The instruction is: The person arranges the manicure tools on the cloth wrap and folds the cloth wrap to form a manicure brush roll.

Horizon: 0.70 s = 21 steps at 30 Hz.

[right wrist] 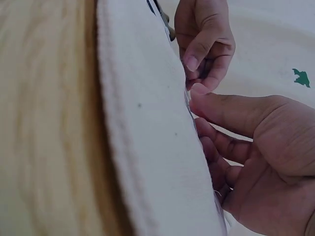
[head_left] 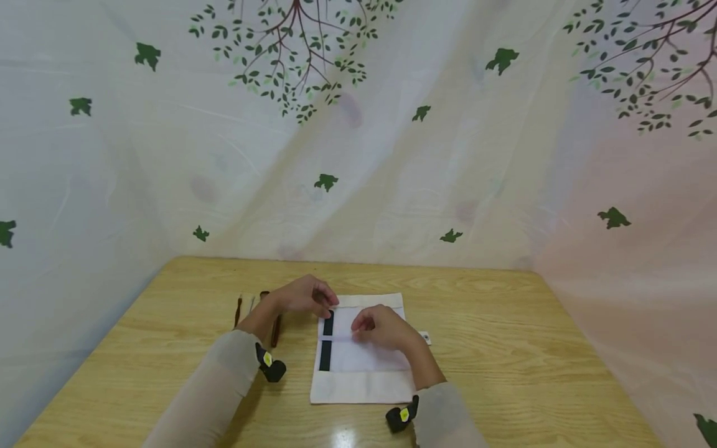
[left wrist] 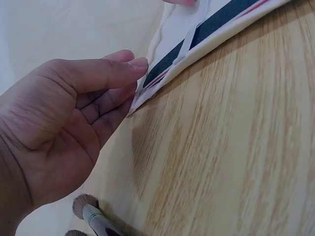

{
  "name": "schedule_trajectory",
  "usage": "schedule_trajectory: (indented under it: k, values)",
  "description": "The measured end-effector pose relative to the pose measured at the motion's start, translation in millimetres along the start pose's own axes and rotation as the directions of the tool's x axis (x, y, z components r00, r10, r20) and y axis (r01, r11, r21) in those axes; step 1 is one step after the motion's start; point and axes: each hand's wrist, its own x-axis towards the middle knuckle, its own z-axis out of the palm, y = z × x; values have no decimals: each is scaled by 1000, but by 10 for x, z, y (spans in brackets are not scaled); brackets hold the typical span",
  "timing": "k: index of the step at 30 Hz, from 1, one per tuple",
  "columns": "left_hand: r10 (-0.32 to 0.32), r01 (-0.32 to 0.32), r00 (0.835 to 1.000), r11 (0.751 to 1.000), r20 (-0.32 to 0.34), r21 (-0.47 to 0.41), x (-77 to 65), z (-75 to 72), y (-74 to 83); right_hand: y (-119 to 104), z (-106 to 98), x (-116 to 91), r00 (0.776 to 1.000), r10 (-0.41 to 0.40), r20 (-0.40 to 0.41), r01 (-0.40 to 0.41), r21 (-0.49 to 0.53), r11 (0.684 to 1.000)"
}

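A white cloth roll [head_left: 358, 387] with folded flaps at both ends lies opened out on the table. Along its left edge is a long flat black strip with a pink edge, like a nail file [head_left: 325, 354], under a white elastic band [left wrist: 186, 46]. My left hand [head_left: 305, 294] is at the far left corner of the cloth, its bent fingers touching the edge near the strip's end. Over the cloth's middle, my right hand [head_left: 383, 328] has loosely curled fingers and grips nothing visible. Whether its fingertips touch the cloth is hard to tell.
Left of the cloth, partly behind my left forearm, lie several slim tools, among them a thin dark one [head_left: 238, 311] and a brush [left wrist: 85, 206] with brown bristles. A small white tag [head_left: 426, 338] sticks out at the cloth's right. A printed curtain [head_left: 370, 205] hangs behind the table.
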Motion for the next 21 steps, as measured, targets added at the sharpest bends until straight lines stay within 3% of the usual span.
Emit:
schedule_trajectory:
  k: [4,11,21]
  values:
    - [-10,10,1000,1000,-3,5,-4,-1,21,-6,5,-13,1000,5,31,-5,1,1000]
    - [1,-1,1000,1000,-29,-3,-33,-10,39,36,36,-4,1000,7,14,-7,-6,1000]
    - [-12,16,987,1000,-160,25,-184,-133,58,40,64,4,1000,16,23,-15,-7,1000]
